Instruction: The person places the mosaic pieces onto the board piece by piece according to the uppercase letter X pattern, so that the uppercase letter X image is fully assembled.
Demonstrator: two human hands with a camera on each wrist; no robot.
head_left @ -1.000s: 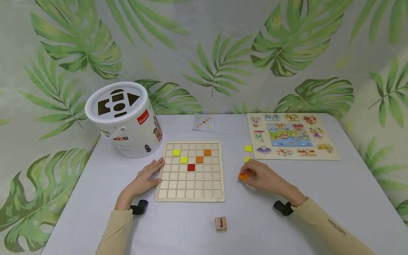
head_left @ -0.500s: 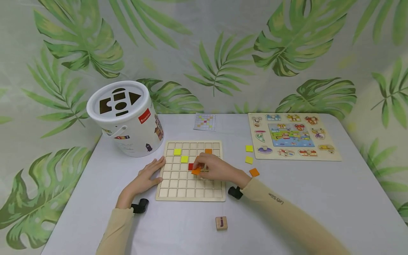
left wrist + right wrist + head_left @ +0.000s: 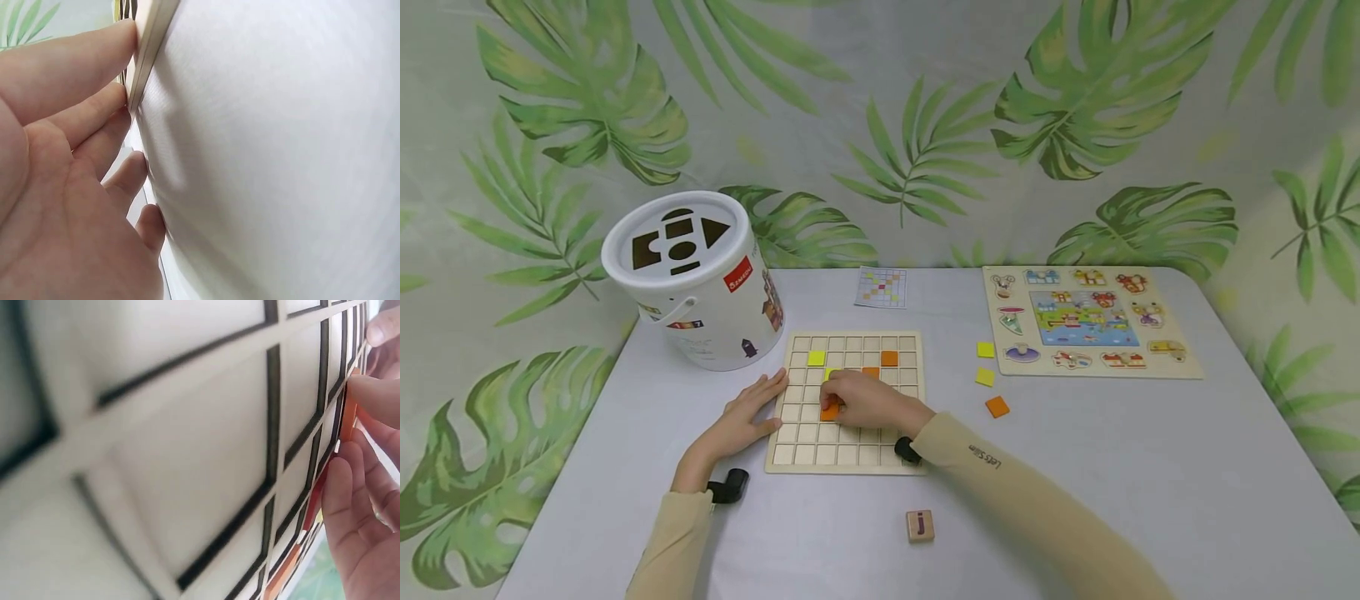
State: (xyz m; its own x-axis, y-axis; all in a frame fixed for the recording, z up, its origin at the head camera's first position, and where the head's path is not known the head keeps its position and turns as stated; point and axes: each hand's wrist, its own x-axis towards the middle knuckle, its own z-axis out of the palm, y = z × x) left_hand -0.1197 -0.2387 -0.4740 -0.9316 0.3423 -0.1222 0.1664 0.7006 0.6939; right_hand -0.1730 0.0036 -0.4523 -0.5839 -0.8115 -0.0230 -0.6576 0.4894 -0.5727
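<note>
1. The left hand [image 3: 741,417] lies flat on the desk [image 3: 1150,450], straight fingers touching the grid board's [image 3: 850,457] left edge.
2. The right hand [image 3: 865,402] pinches an orange tile [image 3: 830,411] over a left-centre cell of the board.
3. Another orange tile [image 3: 997,407] lies right of the board.

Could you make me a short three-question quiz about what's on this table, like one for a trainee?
1. True or false: the right hand pinches an orange tile over the wooden grid board.
2. What does the left hand touch?
A. the white bucket
B. the left edge of the grid board
C. the letter block
3. Fill in: loose on the table between the grid board and the picture puzzle lie two yellow tiles and one ___ tile.

Key:
1. True.
2. B; its fingertips rest against the board's edge.
3. Orange.
</note>
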